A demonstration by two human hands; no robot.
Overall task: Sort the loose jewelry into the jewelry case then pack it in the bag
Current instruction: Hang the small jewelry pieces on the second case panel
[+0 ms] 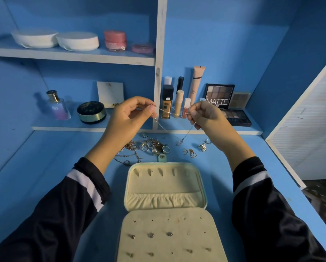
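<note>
Tension matters most at this step: the left hand (132, 115) and the right hand (205, 117) each pinch a thin silver chain necklace (169, 112) between thumb and curled fingers. They hold it stretched, with a slight sag, in the air above the blue desk (45, 176). A small pendant (179, 143) dangles on a loose tail below the right hand, low and near the desk. The chain probably goes next onto the row of lid hooks (158, 172) of the open, cream-lined mint-green jewelry case (202, 186), which lies flat just in front of the person. It would go best kept lightly taut on the way down, pendant side last, so the tails do not loop. The tangled pile of gold and silver loose jewelry (147, 146) sits just beyond the case's far rim, and the dangling tails could snag there. The cosmetic bottles (167, 104) on the low shelf stand close behind the hands. Blue desk surface shows on either side of the case, and the path straight down toward the lid looks unobstructed. No bag is in view.
</note>
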